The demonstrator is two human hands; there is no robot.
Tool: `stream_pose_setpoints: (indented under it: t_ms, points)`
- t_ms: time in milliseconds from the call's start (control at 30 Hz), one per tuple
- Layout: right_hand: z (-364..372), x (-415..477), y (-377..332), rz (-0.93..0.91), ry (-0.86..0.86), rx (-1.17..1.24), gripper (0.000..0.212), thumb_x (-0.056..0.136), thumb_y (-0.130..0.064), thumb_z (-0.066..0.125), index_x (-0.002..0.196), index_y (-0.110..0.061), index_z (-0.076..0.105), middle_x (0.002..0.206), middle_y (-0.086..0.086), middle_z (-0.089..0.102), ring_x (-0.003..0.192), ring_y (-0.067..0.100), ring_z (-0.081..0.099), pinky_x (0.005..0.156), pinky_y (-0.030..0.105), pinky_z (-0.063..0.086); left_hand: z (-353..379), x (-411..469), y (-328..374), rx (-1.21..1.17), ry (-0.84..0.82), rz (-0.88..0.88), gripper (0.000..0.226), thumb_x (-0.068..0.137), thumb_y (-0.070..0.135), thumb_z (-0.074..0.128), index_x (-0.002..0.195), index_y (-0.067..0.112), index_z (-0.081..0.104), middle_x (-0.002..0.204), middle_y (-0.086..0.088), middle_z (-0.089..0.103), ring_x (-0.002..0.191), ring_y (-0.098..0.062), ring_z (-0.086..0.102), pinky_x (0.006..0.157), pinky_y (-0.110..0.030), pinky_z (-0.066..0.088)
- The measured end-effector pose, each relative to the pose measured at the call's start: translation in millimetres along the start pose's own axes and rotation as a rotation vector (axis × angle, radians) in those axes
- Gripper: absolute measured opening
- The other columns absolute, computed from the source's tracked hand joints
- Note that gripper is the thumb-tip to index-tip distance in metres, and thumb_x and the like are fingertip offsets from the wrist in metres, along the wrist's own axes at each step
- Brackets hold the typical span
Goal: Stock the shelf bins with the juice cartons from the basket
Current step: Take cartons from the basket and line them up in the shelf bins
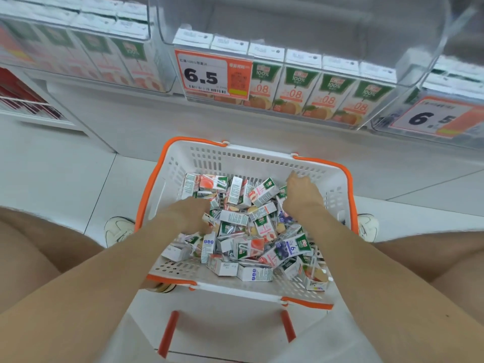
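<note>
Lying jumbled in a loose heap, the juice cartons (243,231), under and around both hands, inside the white basket (262,156) with the orange rim. Digging into that heap with the left hand (191,213), fingers turned down and buried among the cartons, so not possible to tell whether gripping one. Reaching with the right hand (301,189) further out, fingertips dipping behind cartons close to the basket's far wall, the grasp likewise hidden. Judging from this, working on the pick-up step, with nothing lifted clear yet.

Standing beyond and above both hands, the clear shelf bins (301,30): the upper one looking empty, the one below holding a row of shelved cartons (327,93) beside a price tag (207,74).

Next, probably calling for a firm hold on one or several cartons, then lifting up and forward over the far wall, turning them upright and matching flavour to bin.
</note>
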State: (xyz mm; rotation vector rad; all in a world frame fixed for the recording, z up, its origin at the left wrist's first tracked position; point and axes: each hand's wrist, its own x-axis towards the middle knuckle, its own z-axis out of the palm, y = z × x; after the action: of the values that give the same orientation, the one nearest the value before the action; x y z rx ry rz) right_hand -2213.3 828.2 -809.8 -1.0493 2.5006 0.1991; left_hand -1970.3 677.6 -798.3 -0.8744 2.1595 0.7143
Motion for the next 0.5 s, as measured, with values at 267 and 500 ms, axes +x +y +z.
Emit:
stream_pose_setpoints:
  t_ms: [267,500]
  points:
    - [-77.7,-20.2,-6.6,0.133,-0.156,0.869,0.017,0.076,-0.014,0.065,0.064,-0.012,0.054,0.060,0.005,0.053,0.060,0.023,0.050,0.060,0.027,0.040,-41.4,-43.9,37.8,-0.779,0.051,0.096,0.070,0.079,0.055,0.087,0.130,0.017,0.058,0.123,-0.008,0.060,0.096,-0.021,0.069,0.070,-0.031,0.062]
    - [-145.6,-64.6,-24.1,-0.110,-0.276,1.426,0.021,0.087,0.003,0.058,0.100,0.002,0.075,0.087,0.016,0.068,0.071,0.020,0.054,0.058,0.030,0.049,-78.3,-100.7,84.3,-0.828,0.387,0.303,0.032,0.092,0.046,0.079,0.118,0.030,0.070,0.106,-0.006,0.066,0.087,-0.017,0.062,0.078,-0.034,0.052]
